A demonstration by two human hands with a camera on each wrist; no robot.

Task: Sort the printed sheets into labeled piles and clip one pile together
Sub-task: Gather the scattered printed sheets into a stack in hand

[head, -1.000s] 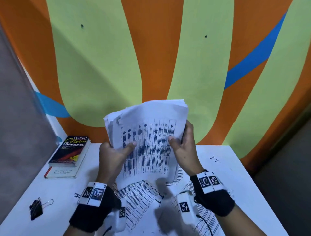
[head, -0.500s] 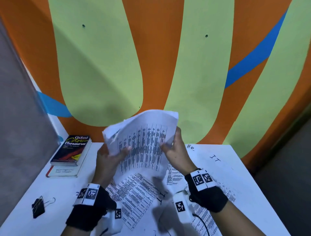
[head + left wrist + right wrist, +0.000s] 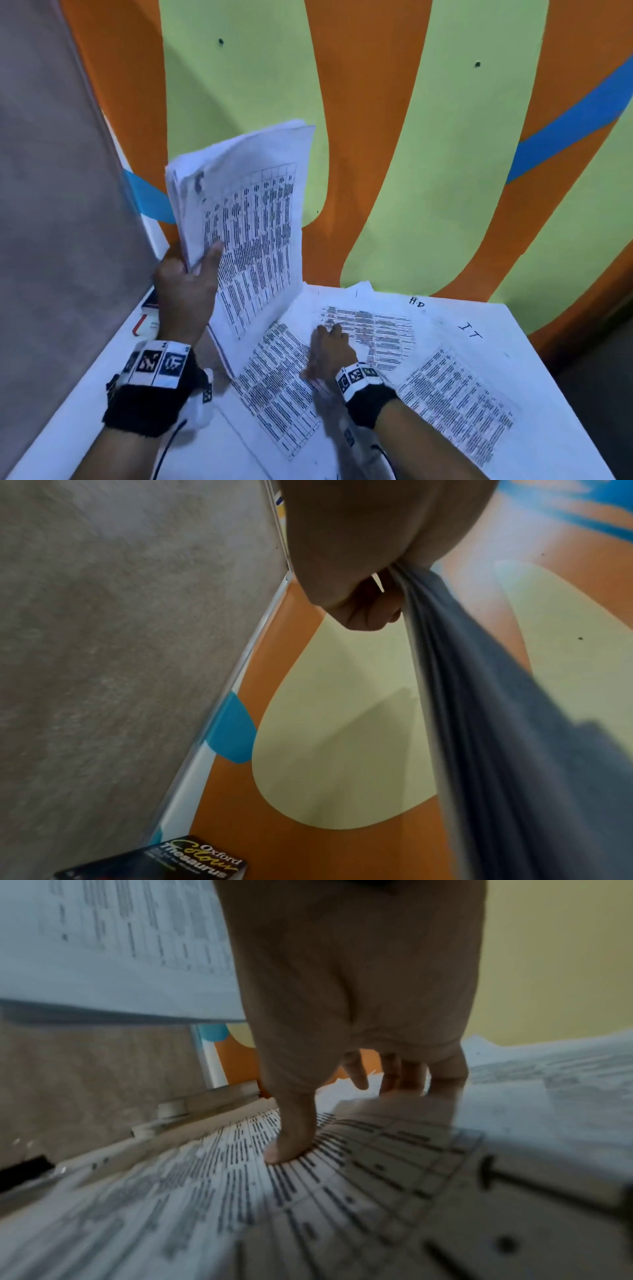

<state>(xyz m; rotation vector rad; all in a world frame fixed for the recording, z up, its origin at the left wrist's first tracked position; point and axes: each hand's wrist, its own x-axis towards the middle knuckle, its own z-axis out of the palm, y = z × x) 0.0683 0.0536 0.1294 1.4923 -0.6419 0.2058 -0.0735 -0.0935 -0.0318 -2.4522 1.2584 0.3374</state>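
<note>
My left hand [image 3: 202, 263] grips a thick stack of printed sheets [image 3: 250, 219] by its lower left corner and holds it upright above the table's left side. The left wrist view shows the same hand [image 3: 363, 601] pinching the stack's edge [image 3: 496, 723]. My right hand [image 3: 327, 334] lies flat, fingers straight, on a printed sheet [image 3: 376, 329] below the handwritten label "HD" [image 3: 417, 302]. In the right wrist view its thumb [image 3: 291, 1145] presses on a sheet [image 3: 342, 1191]. Another sheet [image 3: 455, 401] lies below the label "IT" [image 3: 471, 330], and one more [image 3: 274, 387] near the front.
The white table [image 3: 212, 452] stands against an orange and green painted wall. An Oxford thesaurus [image 3: 192, 859] lies at the table's back left, mostly hidden behind my left hand in the head view. A grey wall runs along the left.
My right hand let go of the stack and came down flat onto the sheets on the table. My left hand alone now holds the stack, shifted to the left.
</note>
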